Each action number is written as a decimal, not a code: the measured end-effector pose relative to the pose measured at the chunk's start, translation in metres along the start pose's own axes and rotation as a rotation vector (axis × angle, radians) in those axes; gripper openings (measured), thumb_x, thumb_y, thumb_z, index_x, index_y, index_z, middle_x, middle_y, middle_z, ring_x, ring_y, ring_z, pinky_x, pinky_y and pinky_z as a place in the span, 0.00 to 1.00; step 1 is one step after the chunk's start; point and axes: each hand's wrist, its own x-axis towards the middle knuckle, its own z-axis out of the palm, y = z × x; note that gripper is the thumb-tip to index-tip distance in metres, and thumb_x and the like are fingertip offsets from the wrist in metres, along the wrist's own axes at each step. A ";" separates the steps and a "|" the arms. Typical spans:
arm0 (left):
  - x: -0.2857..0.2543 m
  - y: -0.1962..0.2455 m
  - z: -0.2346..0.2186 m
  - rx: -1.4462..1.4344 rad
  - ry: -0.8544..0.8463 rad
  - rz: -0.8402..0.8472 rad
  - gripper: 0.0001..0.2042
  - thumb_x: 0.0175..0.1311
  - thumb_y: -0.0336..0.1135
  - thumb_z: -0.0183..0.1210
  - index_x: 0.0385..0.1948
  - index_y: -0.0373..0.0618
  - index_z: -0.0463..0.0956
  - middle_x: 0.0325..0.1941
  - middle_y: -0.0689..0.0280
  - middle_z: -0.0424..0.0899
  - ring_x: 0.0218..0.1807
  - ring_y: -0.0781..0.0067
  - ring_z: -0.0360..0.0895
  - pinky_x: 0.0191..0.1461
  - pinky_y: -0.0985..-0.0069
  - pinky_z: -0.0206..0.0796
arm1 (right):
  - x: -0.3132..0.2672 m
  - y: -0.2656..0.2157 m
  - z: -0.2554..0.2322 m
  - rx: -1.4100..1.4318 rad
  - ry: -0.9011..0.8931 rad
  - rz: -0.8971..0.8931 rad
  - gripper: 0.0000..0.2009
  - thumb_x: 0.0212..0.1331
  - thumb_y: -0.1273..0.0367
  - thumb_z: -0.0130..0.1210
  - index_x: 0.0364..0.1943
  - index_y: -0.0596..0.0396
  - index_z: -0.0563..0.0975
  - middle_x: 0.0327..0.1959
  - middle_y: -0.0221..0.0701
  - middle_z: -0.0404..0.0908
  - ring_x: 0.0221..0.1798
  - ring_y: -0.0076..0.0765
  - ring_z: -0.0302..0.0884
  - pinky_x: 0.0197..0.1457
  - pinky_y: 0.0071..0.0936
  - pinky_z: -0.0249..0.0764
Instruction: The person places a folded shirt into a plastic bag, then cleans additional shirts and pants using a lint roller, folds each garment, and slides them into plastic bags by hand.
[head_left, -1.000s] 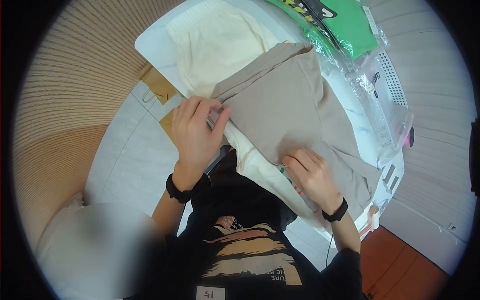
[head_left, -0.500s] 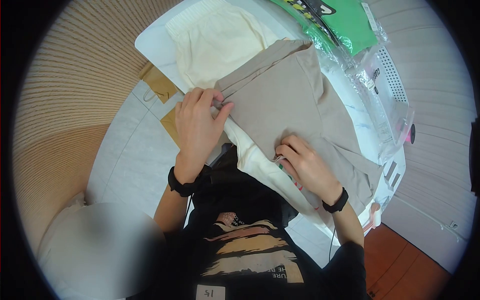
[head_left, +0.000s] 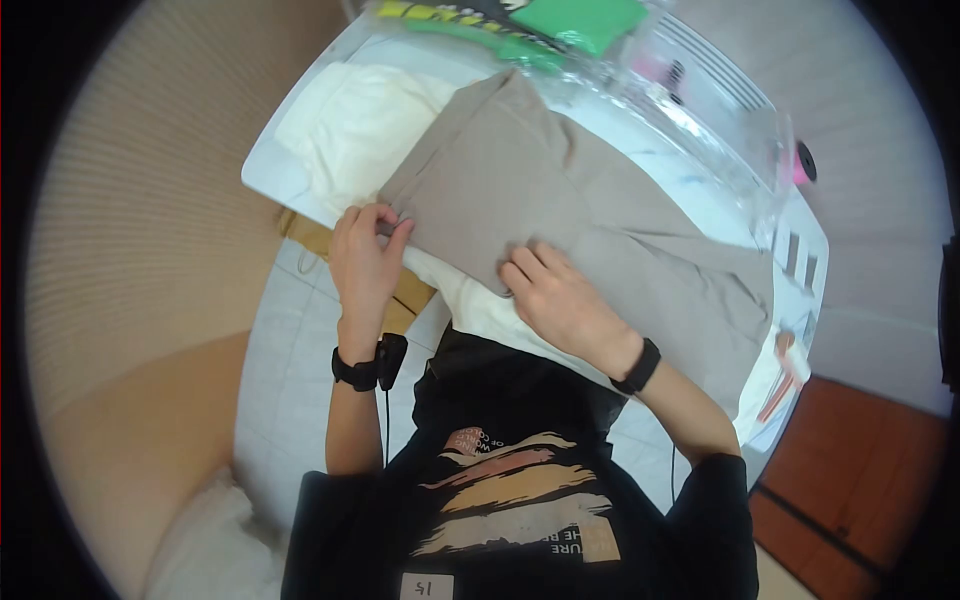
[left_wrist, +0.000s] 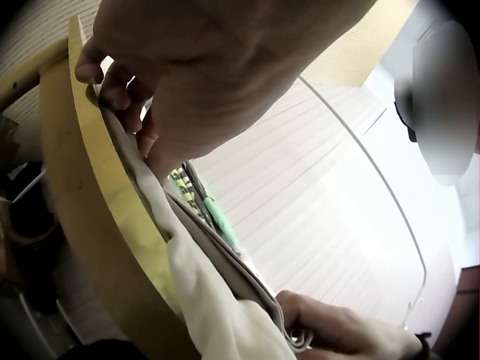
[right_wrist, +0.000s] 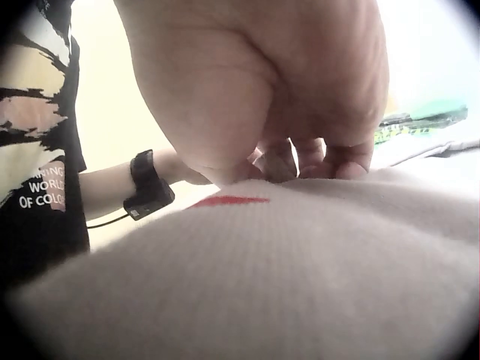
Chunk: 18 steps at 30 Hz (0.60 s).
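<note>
A grey-beige garment [head_left: 490,180] lies spread over the table in the head view, folded into layers on its left side. My left hand [head_left: 365,262] pinches its near left corner between thumb and fingers. Further right along the same near edge, my right hand [head_left: 562,305] pinches the cloth with bent fingertips. Below that edge shows a white garment [head_left: 480,310]. In the left wrist view the grey-beige edge [left_wrist: 225,262] runs between both hands, above the white cloth [left_wrist: 202,300]. The right wrist view shows a red mark [right_wrist: 232,200] on pale fabric under my right hand.
A cream garment [head_left: 345,130] lies at the table's far left. Clear plastic packaging [head_left: 690,130] and a bagged green garment [head_left: 585,22] lie along the back. A white table [head_left: 262,165] has slots at its right end; a brown paper bag [head_left: 305,235] stands below its left edge.
The head view has turned, so the table sits lower and further left. My right hand has slid leftward along the near edge, closer to my left hand, which keeps its pinch on the corner.
</note>
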 end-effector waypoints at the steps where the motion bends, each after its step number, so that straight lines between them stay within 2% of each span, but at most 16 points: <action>1: 0.000 -0.003 0.002 -0.002 -0.011 0.038 0.10 0.59 0.37 0.72 0.33 0.46 0.80 0.32 0.65 0.78 0.39 0.58 0.77 0.44 0.63 0.68 | -0.002 -0.001 0.003 -0.017 0.020 0.006 0.12 0.57 0.75 0.54 0.46 0.59 0.76 0.47 0.37 0.75 0.53 0.45 0.73 0.61 0.38 0.73; 3: 0.000 -0.011 0.005 -0.016 0.015 0.081 0.11 0.61 0.38 0.72 0.35 0.43 0.80 0.32 0.64 0.78 0.36 0.65 0.75 0.42 0.67 0.70 | -0.004 -0.005 0.008 -0.016 0.076 0.047 0.11 0.56 0.75 0.54 0.45 0.59 0.76 0.47 0.37 0.74 0.53 0.45 0.73 0.61 0.38 0.73; 7: 0.005 -0.006 -0.002 0.073 -0.019 0.102 0.11 0.62 0.38 0.71 0.36 0.42 0.80 0.30 0.64 0.77 0.34 0.66 0.74 0.40 0.67 0.69 | -0.014 -0.011 0.008 0.000 0.114 0.103 0.11 0.56 0.76 0.55 0.44 0.58 0.76 0.47 0.38 0.74 0.54 0.47 0.73 0.60 0.40 0.73; 9: 0.015 0.002 -0.016 0.138 -0.248 -0.045 0.12 0.59 0.37 0.72 0.37 0.43 0.81 0.32 0.60 0.80 0.36 0.58 0.79 0.41 0.62 0.71 | -0.026 -0.009 -0.001 0.116 0.139 0.103 0.11 0.56 0.76 0.55 0.44 0.59 0.76 0.47 0.38 0.75 0.55 0.47 0.74 0.60 0.40 0.73; 10: 0.026 -0.002 -0.019 0.145 -0.242 -0.040 0.12 0.59 0.37 0.72 0.37 0.43 0.81 0.32 0.60 0.80 0.36 0.58 0.79 0.41 0.62 0.71 | -0.031 -0.005 -0.011 0.222 0.151 0.098 0.11 0.56 0.76 0.56 0.44 0.59 0.76 0.47 0.39 0.75 0.55 0.48 0.74 0.59 0.41 0.74; 11: 0.038 -0.009 -0.022 0.112 -0.250 0.009 0.12 0.61 0.36 0.71 0.38 0.41 0.80 0.33 0.61 0.81 0.34 0.64 0.78 0.40 0.66 0.71 | -0.036 -0.002 -0.026 0.226 0.155 0.094 0.11 0.56 0.76 0.56 0.44 0.59 0.76 0.47 0.39 0.75 0.55 0.48 0.74 0.59 0.41 0.74; 12: 0.048 -0.014 -0.022 0.079 -0.259 0.055 0.12 0.62 0.35 0.70 0.39 0.39 0.80 0.33 0.61 0.82 0.32 0.70 0.76 0.39 0.71 0.71 | -0.040 0.004 -0.044 0.110 0.203 0.139 0.10 0.58 0.75 0.56 0.44 0.59 0.76 0.47 0.40 0.76 0.55 0.48 0.75 0.59 0.41 0.75; 13: 0.062 -0.001 -0.027 0.080 -0.159 0.254 0.12 0.61 0.34 0.70 0.42 0.39 0.82 0.32 0.62 0.85 0.33 0.73 0.79 0.39 0.73 0.73 | -0.044 0.012 -0.055 -0.006 0.252 0.178 0.10 0.59 0.75 0.56 0.44 0.60 0.76 0.48 0.41 0.76 0.55 0.48 0.76 0.59 0.42 0.75; 14: 0.075 0.009 -0.023 0.090 -0.155 0.248 0.12 0.61 0.34 0.70 0.42 0.39 0.82 0.32 0.62 0.85 0.33 0.73 0.79 0.39 0.73 0.73 | -0.050 0.023 -0.055 0.002 0.254 0.169 0.10 0.59 0.75 0.56 0.44 0.60 0.76 0.48 0.41 0.76 0.55 0.48 0.76 0.59 0.42 0.75; 16: 0.100 0.025 -0.011 -0.023 -0.249 0.300 0.11 0.61 0.33 0.69 0.42 0.38 0.83 0.30 0.62 0.85 0.33 0.73 0.81 0.40 0.73 0.73 | -0.055 0.043 -0.050 -0.133 0.125 0.303 0.09 0.61 0.75 0.57 0.45 0.61 0.76 0.49 0.41 0.77 0.54 0.49 0.78 0.58 0.43 0.77; 17: 0.109 0.026 -0.003 -0.017 -0.243 0.294 0.11 0.61 0.33 0.69 0.42 0.38 0.83 0.30 0.62 0.85 0.33 0.73 0.81 0.40 0.73 0.73 | -0.056 0.046 -0.046 -0.129 0.126 0.293 0.09 0.61 0.75 0.57 0.45 0.61 0.76 0.49 0.41 0.77 0.54 0.49 0.78 0.58 0.43 0.77; 18: 0.118 0.026 0.009 -0.061 -0.336 0.304 0.10 0.61 0.32 0.68 0.41 0.37 0.84 0.30 0.62 0.85 0.32 0.73 0.80 0.40 0.73 0.73 | -0.058 0.047 -0.043 -0.085 0.089 0.349 0.10 0.61 0.75 0.58 0.45 0.61 0.77 0.49 0.42 0.77 0.54 0.49 0.78 0.57 0.43 0.77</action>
